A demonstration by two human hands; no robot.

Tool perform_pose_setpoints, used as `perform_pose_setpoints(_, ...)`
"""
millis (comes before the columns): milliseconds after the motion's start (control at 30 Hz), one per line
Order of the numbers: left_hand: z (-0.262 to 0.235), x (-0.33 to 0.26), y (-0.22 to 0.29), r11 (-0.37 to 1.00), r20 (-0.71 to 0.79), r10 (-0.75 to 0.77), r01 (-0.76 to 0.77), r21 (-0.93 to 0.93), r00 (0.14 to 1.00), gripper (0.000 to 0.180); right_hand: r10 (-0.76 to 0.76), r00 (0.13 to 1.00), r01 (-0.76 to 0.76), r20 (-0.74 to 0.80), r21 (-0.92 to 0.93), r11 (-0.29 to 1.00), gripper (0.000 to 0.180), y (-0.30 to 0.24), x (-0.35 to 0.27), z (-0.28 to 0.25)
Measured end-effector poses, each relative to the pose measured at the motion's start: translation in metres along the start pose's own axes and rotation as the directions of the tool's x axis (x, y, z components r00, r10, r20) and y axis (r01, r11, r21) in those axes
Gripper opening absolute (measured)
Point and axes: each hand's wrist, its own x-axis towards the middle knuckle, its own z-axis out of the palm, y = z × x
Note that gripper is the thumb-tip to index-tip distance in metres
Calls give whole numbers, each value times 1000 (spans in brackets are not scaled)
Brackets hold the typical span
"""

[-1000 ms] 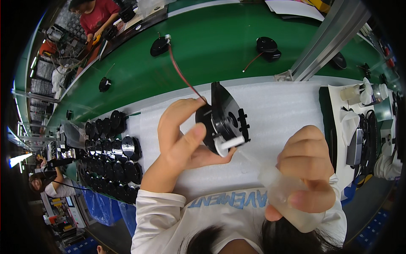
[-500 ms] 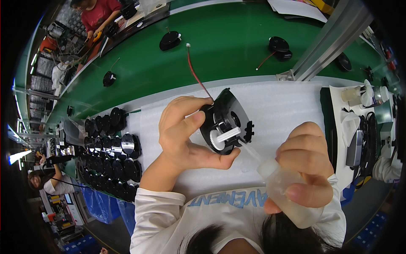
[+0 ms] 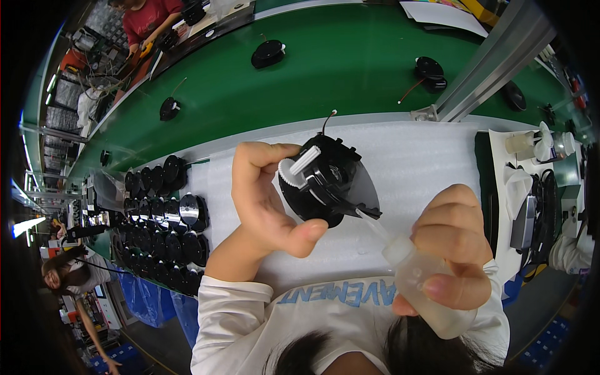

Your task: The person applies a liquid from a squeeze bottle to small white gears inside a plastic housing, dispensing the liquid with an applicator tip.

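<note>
While left hand [image 3: 265,200] grips one black housing [image 3: 328,181], right hand [image 3: 453,247] squeezes one bottle [image 3: 425,294].

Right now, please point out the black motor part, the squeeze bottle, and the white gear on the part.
black motor part [image 3: 331,187], head view, on its dark round housing.
squeeze bottle [image 3: 415,278], head view, on its translucent body.
white gear [image 3: 289,173], head view, on its toothed rim.

Bright, even overhead light; shadows under the hands soft and short. Mild glare on the white foam mat [image 3: 406,156] and the green belt [image 3: 325,81]. Strong fisheye bending and black vignette at the rim. Bottle [image 3: 425,287] near the lens, slightly soft.
</note>
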Motion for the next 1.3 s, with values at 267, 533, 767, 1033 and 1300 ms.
perform_pose_setpoints(267, 1, 1, 5, 874, 4, -366, 345, -343, 930, 70, -32, 995, 35, -91, 26, 999, 36, 4, 0, 7)
perform_pose_setpoints(533, 5, 7, 5, 795, 16, -429, 386, -468, 903, 66, -46, 999, 46, 27, 10, 999, 45, 6, -1, -3)
perform_pose_setpoints(767, -12, 19, -43, 960, -280, -263, 222, -168, 923, 42, 499, 863, -267, 76, 908, 324, 46, 34, -30, 14)
perform_pose_setpoints(1033, -7, 47, -144, 482, -258, -306, 383, 788, 916, 51, 858, 296, -615, 420, 771, -165, 46, 118, -66, 38)
perform_pose_setpoints(1300, 17, 95, -187, 327, -54, -489, 241, 914, 871, 48, 917, 235, -549, 323, 823, -149, 40, 135, -73, 38)
